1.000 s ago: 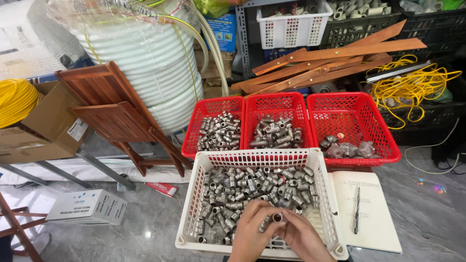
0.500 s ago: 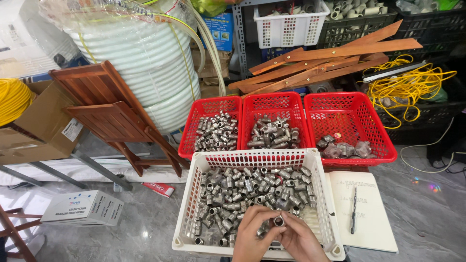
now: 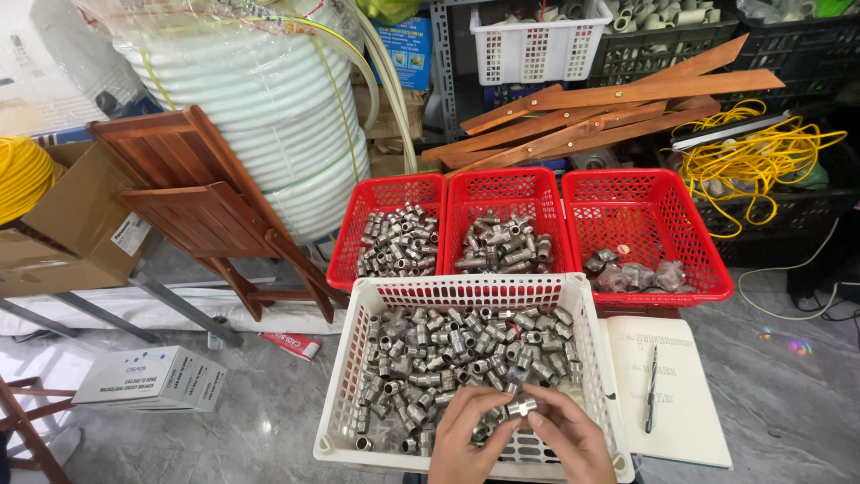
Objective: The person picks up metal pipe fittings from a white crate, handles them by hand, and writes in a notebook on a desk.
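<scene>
Head view: left hand (image 3: 472, 436) and right hand (image 3: 573, 441) together over white basket (image 3: 345, 394), both pinching one small metal fitting (image 3: 519, 409) between fingertips, just above pile of fittings (image 3: 448, 358). Three red baskets (image 3: 645, 193) behind. Notebook (image 3: 667, 394) with pen (image 3: 651, 388) at right.

Both hands, the left hand (image 3: 470, 439) and the right hand (image 3: 573, 444), sit low in the frame over the white basket (image 3: 345, 385), whose raised walls hem them in at the sides. Just above it three red baskets (image 3: 645, 193) stand edge to edge, closing off the way upward. To the lower right a notebook (image 3: 685, 394) with a pen (image 3: 651, 388) lies flat and low. Bare grey floor (image 3: 269, 421) opens at lower left, up to a small box (image 3: 148, 381) and a folded wooden chair (image 3: 215, 211).
</scene>
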